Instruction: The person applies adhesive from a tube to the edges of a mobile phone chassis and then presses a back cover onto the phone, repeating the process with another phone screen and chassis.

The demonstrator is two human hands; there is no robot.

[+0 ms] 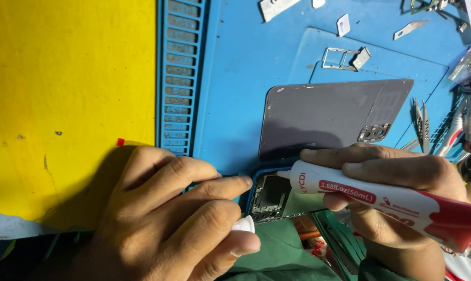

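Observation:
My right hand [397, 177] grips a white and red glue tube [386, 200], its nozzle pointing left at the edge of an opened phone [271, 196] with a blue frame. My left hand [178, 213] rests at the phone's left side, index finger touching the frame, and pinches a small white cap [244, 225] between thumb and finger. Just beyond lies the phone's grey back cover [324, 117], inner side up, with its camera cutout at the right.
A blue work mat [235, 78] covers the yellow table [63, 78]. On the mat lie a SIM tray [342, 57], small metal parts, tweezers [420, 122] and a screwdriver [470, 106] at the right. Green cloth shows below the table edge.

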